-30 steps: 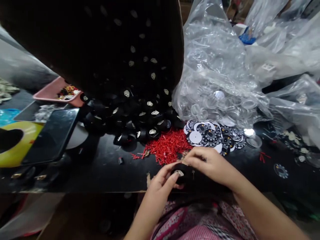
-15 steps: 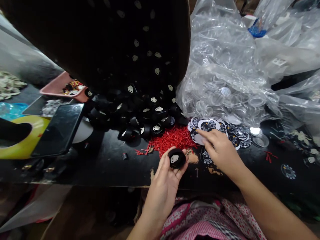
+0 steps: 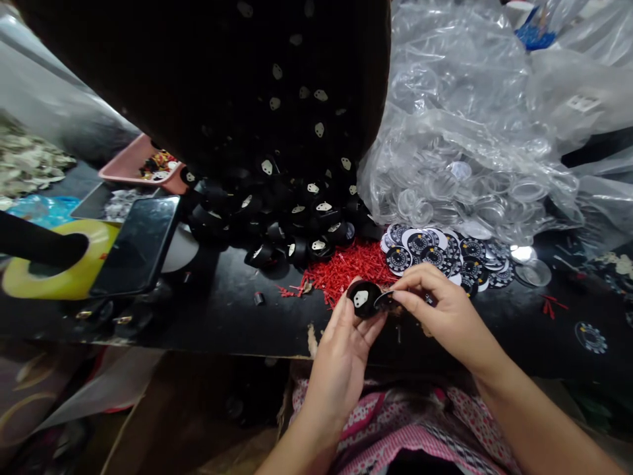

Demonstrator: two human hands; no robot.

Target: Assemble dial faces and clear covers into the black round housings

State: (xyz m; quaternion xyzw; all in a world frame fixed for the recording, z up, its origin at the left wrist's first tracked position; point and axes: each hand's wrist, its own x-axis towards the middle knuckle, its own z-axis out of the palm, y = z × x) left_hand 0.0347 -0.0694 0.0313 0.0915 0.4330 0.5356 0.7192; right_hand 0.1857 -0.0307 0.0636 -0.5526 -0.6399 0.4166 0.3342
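Note:
My left hand [image 3: 341,349] holds a round black housing [image 3: 372,295], its open side facing up and a pale metal plate with small holes visible inside. Thumb and fingers wrap around its sides. Between the thumb and fingertips of my right hand [image 3: 440,313] is a thin printed dial disc [image 3: 384,301], tilted at the right rim of the housing. Whether the disc touches the rim, I cannot tell. Just behind both hands lie a heap of small red pointers [image 3: 351,267] and a spread pile of black-and-white dial discs [image 3: 435,254].
Many black housings [image 3: 319,247] spill from a large dark container [image 3: 222,79]. A clear plastic bag [image 3: 445,132] of transparent round covers sits at the back right. On the left are a phone [image 3: 138,244], a yellow tape roll [image 3: 101,241] and a pink tray [image 3: 128,161].
My right hand has picked a dial disc from the pile and brought it left to the housing in my left hand. The camera view has shifted slightly.

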